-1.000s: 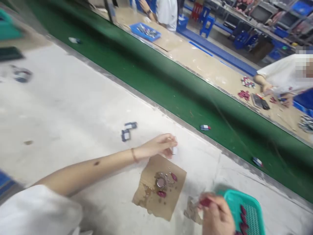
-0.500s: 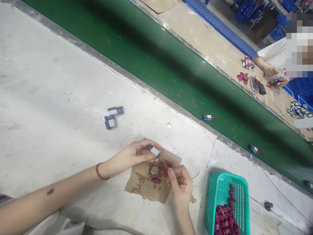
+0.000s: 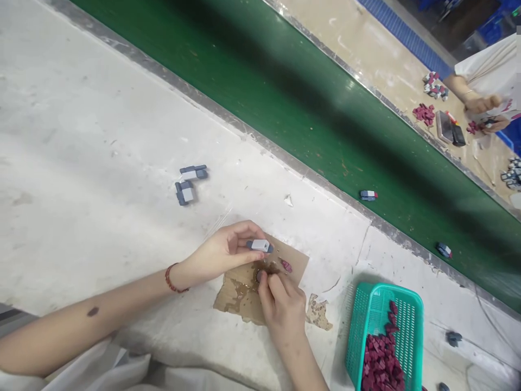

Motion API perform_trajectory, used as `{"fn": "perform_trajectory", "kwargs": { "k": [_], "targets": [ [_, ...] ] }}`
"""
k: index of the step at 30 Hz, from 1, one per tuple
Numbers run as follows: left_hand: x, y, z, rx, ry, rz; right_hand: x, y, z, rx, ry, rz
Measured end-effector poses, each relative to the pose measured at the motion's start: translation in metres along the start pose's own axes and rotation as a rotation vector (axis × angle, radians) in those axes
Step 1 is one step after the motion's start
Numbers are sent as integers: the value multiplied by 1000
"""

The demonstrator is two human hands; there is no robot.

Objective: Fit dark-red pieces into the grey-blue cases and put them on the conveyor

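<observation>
Grey-and-white, a small block (image 3: 259,245) sits pinched between the thumb and fingers of the left hand (image 3: 226,251), held just above the far edge of a cardboard scrap (image 3: 238,293) on the pale table (image 3: 81,163). The right hand (image 3: 283,307) lies on the same scrap, its fingertips curled down and pressed together at a dark, wet-looking patch in the middle; whether they grip anything there I cannot tell. One small red piece (image 3: 286,265) rests on the cardboard just beside those fingertips, under the block.

Right of the hands stands a teal basket (image 3: 407,309) holding a heap of red pieces (image 3: 380,361). Two more grey blocks (image 3: 189,183) lie together on the table, well apart from the hands, toward the far left. Beyond the table edge runs a green belt (image 3: 285,92), with two small blocks (image 3: 368,195) lying on it. Across the belt, another person's hands (image 3: 484,106) work at a second table among more red pieces (image 3: 424,114).
</observation>
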State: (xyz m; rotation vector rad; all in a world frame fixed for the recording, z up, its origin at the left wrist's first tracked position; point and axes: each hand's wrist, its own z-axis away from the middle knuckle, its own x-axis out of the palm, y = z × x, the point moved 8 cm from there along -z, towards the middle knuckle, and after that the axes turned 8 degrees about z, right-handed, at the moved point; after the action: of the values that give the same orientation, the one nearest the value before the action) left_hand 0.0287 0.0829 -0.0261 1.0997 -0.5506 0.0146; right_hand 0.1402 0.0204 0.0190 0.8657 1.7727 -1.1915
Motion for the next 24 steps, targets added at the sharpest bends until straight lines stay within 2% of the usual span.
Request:
{"fn": "perform_trajectory", "kwargs": {
  "k": [5, 10, 13, 15, 17, 21, 24],
  "targets": [
    [7, 0, 5, 29, -59, 10, -3, -1, 0, -12, 60, 16],
    [9, 4, 7, 132, -74, -259, -2, 0, -2, 4, 74, 4],
    [9, 7, 9, 213, -58, -451, -2, 7, -1, 82, 53, -45],
    [11, 10, 12, 310, -48, -597, 1, 17, 0, 191, -4, -158],
    [16, 15, 17, 457, -57, -757, 4, 31, 5, 368, -39, -336],
    [32, 18, 32, 743, -102, -1045, 7, 55, 16, 738, 56, -775],
    [41, 18, 37, 819, -137, -1139, 14, 58, 19, 854, 96, -1030]
  ]
}}
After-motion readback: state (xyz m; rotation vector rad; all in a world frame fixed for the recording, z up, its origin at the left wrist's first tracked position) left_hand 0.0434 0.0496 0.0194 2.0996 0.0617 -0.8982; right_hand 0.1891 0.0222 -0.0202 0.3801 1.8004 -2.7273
